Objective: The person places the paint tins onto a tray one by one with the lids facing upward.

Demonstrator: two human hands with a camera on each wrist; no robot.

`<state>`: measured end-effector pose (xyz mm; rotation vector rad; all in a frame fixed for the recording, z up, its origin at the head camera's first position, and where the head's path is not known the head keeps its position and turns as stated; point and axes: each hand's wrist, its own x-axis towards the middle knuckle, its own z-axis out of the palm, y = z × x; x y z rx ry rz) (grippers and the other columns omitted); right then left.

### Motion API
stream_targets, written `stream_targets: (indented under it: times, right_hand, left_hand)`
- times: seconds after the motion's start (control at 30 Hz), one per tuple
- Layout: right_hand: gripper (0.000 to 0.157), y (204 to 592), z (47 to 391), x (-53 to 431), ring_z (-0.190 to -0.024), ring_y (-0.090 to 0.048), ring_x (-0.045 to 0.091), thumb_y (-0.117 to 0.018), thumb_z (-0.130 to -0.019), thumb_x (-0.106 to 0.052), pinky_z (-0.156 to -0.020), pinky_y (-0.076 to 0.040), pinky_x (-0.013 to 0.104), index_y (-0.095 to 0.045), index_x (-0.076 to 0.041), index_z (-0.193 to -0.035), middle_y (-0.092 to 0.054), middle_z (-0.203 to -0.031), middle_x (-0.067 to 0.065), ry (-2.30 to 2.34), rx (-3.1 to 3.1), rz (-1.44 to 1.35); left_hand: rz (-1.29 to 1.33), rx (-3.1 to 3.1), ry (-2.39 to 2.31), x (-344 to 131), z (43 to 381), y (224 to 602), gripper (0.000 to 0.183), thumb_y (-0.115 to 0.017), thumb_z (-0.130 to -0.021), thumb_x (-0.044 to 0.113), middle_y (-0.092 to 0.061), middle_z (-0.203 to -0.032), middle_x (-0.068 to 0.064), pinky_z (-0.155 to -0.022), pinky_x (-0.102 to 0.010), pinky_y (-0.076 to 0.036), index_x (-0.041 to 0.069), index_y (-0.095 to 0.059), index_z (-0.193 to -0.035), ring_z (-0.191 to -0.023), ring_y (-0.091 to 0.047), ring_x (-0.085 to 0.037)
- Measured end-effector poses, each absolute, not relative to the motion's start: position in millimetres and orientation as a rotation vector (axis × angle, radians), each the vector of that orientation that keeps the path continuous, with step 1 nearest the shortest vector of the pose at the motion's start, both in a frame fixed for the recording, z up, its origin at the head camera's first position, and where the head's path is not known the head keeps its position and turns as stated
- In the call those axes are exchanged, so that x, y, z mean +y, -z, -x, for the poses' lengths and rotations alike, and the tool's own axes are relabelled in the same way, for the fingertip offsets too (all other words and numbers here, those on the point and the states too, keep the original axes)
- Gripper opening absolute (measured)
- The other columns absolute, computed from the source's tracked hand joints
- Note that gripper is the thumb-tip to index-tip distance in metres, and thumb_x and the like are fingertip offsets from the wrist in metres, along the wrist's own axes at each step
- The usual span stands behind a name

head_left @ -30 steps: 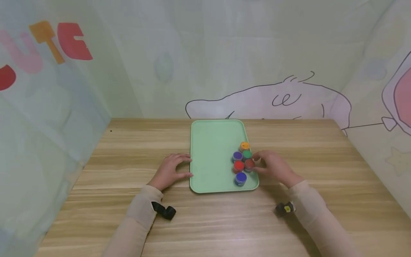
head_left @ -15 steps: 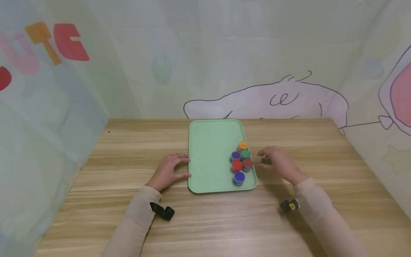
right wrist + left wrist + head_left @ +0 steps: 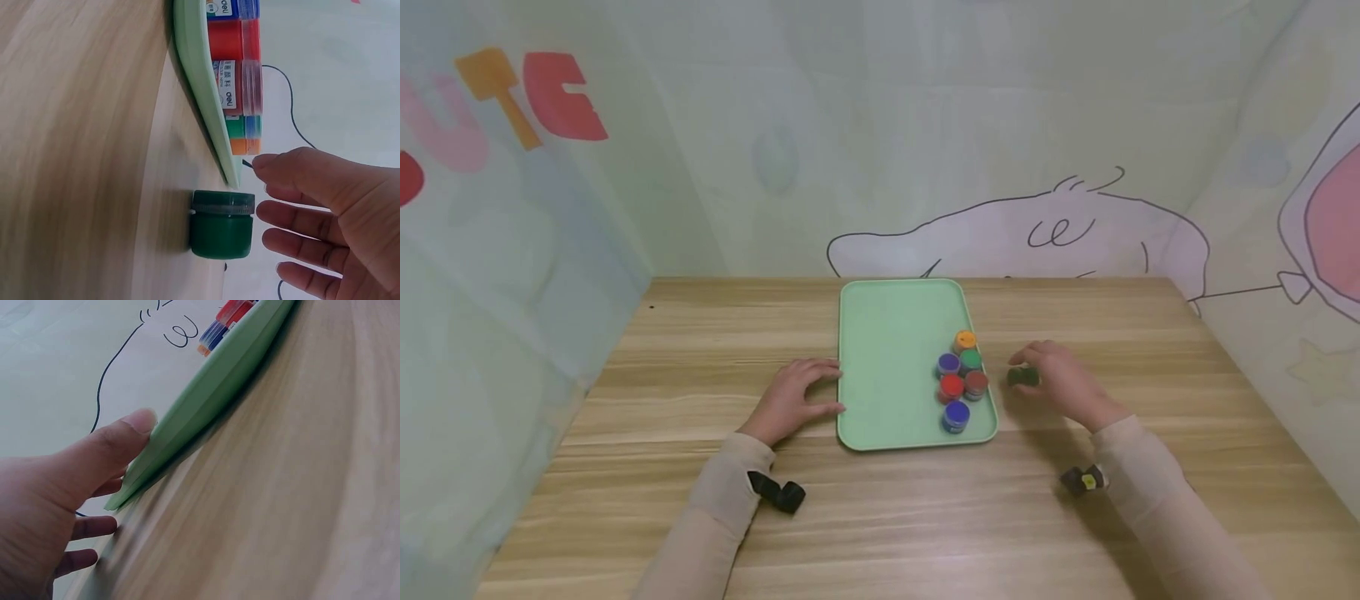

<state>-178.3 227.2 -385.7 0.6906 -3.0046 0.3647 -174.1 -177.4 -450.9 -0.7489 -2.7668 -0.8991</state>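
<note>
My left hand (image 3: 788,402) rests by the left side of a light green tray (image 3: 887,333), thumb against its rim and fingers spread along it. On the tray's right part stand several small paint jars: orange (image 3: 966,340), green (image 3: 971,360), purple (image 3: 948,364), red (image 3: 951,387), brown (image 3: 976,383) and blue (image 3: 957,416). Just right of the tray, a dark green paint jar (image 3: 222,234) lies on its side on the table, lid towards the tray. Over it hovers my right hand (image 3: 1063,383), fingers loosely bent; in the right wrist view a small gap separates fingertips and jar.
The wood-grain table (image 3: 880,525) reaches back to a printed cloth backdrop (image 3: 880,150). Black wrist cameras sit on both forearms, one at the left sleeve (image 3: 722,492) and one at the right sleeve (image 3: 1142,467).
My right hand has drawn back to the right, away from the brown jar at the tray's edge, to the dark green jar, which has come into view. The left hand stays put.
</note>
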Motion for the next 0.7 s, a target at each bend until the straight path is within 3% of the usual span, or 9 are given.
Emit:
stream_targets:
  times: [0.7]
  right_hand:
    - [0.041,394.0,182.8,232.9,-0.106,-0.061,0.035,-0.082,-0.071,-0.005,-0.095,-0.05,0.05,-0.067,-0.001,-0.109,-0.068,-0.112,0.017,-0.236,-3.013,-0.686]
  left_hand:
    - [0.743,-2.79,0.921,-177.1,173.1,449.2,0.052,-0.079,-0.077,0.036,-0.061,-0.132,-0.007,-0.109,-0.054,-0.036,0.012,-0.066,-0.12,-0.127,-0.052,-0.031]
